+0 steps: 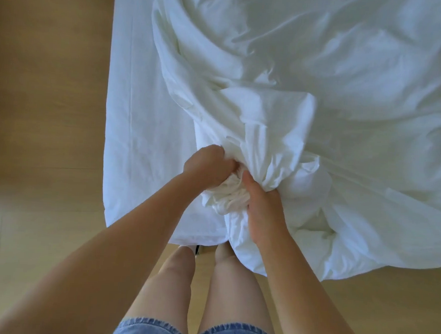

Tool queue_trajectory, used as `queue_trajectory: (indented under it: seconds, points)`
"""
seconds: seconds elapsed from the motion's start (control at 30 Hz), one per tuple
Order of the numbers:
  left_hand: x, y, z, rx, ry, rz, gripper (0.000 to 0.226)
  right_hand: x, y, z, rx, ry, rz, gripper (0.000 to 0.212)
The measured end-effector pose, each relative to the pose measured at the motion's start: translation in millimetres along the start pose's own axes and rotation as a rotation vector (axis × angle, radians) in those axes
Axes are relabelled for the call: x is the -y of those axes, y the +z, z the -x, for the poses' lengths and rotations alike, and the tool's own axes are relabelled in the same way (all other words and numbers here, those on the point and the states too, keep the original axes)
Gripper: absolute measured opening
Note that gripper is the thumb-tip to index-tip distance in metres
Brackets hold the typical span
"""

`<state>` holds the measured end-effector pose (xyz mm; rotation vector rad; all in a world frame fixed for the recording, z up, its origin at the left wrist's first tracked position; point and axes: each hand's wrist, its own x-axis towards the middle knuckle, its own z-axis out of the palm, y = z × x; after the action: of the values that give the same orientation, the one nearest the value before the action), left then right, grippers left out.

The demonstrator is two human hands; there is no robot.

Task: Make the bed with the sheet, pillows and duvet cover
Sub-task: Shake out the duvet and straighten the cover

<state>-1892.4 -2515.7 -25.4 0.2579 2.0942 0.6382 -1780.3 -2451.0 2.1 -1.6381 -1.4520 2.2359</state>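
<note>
A white duvet cover (310, 76) lies crumpled over the bed, bunched toward its near edge. A gathered wad of the cover (228, 195) sits between my two hands. My left hand (206, 163) grips the bunched fabric from the left, fingers curled into it. Just to the right, my right hand (263, 208) clutches the same bunch, with the thumb pressed against the folds. Beneath the cover a white sheet (140, 110) lies flat on the left part of the mattress. No pillows are in view.
Wooden floor (42, 104) runs along the left side and the foot of the bed. My bare legs (181, 280) stand right against the bed's near edge. Part of the cover hangs over that edge at the right (364, 253).
</note>
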Motion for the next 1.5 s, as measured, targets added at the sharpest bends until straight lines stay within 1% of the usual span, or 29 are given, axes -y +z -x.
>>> queue_trajectory:
  seconds: [0.03,0.07,0.1,0.2,0.27,0.33,0.4,0.47,0.53,0.6,0.67,0.73,0.77,0.83,0.87,0.9,0.93,0.97,1.0,1.03,1.1,1.13,1.17,1.23,1.27,1.3,1.37,1.43,1.5]
  points:
    - [-2,-1,-2,-0.102,0.060,-0.173,0.030,-1,2,2,-0.062,-0.027,-0.002,0.015]
    - [-4,-2,-3,-0.187,0.106,-0.259,0.033,-2,5,4,-0.118,-0.045,-0.017,0.017]
    - [-6,-3,-5,-0.246,0.145,-0.292,0.034,-3,7,6,-0.160,-0.052,-0.031,0.020]
    - [-14,-11,-6,-0.335,0.206,-0.295,0.034,-5,14,11,-0.235,-0.027,-0.049,0.026]
    - [-22,-23,-6,-0.366,0.202,-0.279,0.032,-8,14,17,-0.265,-0.003,-0.072,0.020]
    - [-29,-40,-1,-0.382,0.156,-0.220,0.030,-7,11,23,-0.282,-0.019,-0.034,0.014]
    - [-30,-56,12,-0.390,0.112,-0.086,0.029,2,8,26,-0.278,-0.075,0.010,0.008]
    - [-21,-68,38,-0.426,0.093,0.095,0.031,16,8,30,-0.267,-0.133,0.031,0.009]
    - [-3,-76,70,-0.489,0.085,0.169,0.035,27,11,38,-0.212,-0.185,0.038,0.012]
    - [22,-82,101,-0.537,0.067,0.229,0.038,29,16,52,-0.137,-0.189,0.035,0.017]
    - [52,-85,124,-0.541,0.029,0.275,0.036,18,14,67,-0.083,-0.149,0.070,0.018]
    - [85,-77,139,-0.506,-0.049,0.309,0.042,-1,5,82,-0.078,-0.062,0.163,0.015]
    - [101,-69,144,-0.476,-0.091,0.361,0.044,-11,1,87,-0.078,-0.010,0.198,0.012]
    - [125,-45,149,-0.382,-0.168,0.514,0.040,-25,-2,92,-0.084,0.085,0.248,0.007]
    - [133,-33,147,-0.331,-0.207,0.589,0.034,-29,0,92,-0.076,0.132,0.310,0.006]
    - [140,-21,143,-0.288,-0.238,0.635,0.028,-30,4,92,-0.046,0.185,0.417,0.008]
    - [145,-13,138,-0.257,-0.255,0.644,0.024,-30,10,92,0.013,0.229,0.559,0.014]
    - [150,-9,132,-0.239,-0.256,0.639,0.022,-31,17,92,0.101,0.215,0.723,0.018]
    - [153,-9,125,-0.228,-0.244,0.636,0.021,-33,25,93,0.188,0.123,0.896,0.022]
    - [156,-11,118,-0.207,-0.229,0.631,0.020,-35,33,94,0.236,-0.043,1.050,0.025]
    - [163,-16,107,-0.140,-0.202,0.627,0.019,-34,52,94,0.228,-0.510,1.222,0.015]
    - [166,-18,102,-0.105,-0.194,0.631,0.018,-34,60,87,0.238,-0.693,1.301,0.014]
    - [169,-18,99,-0.076,-0.192,0.636,0.019,-35,68,76,0.255,-0.797,1.417,0.024]
    - [177,-17,93,-0.042,-0.187,0.645,0.022,-40,78,44,0.315,-0.820,1.723,0.043]
    - [182,-16,89,-0.028,-0.175,0.650,0.022,-45,81,28,0.335,-0.816,1.833,0.045]
    - [187,-15,86,-0.006,-0.156,0.657,0.020,-51,83,14,0.350,-0.807,1.887,0.043]
    - [195,-16,77,0.042,-0.126,0.678,0.016,-60,87,-5,0.385,-0.808,1.887,0.032]
    - [200,-19,66,0.042,-0.120,0.675,0.027,-62,88,-16,0.411,-0.845,1.821,0.025]
    - [198,-22,50,0.012,-0.126,0.686,0.029,-55,85,-22,0.437,-0.861,1.727,0.025]
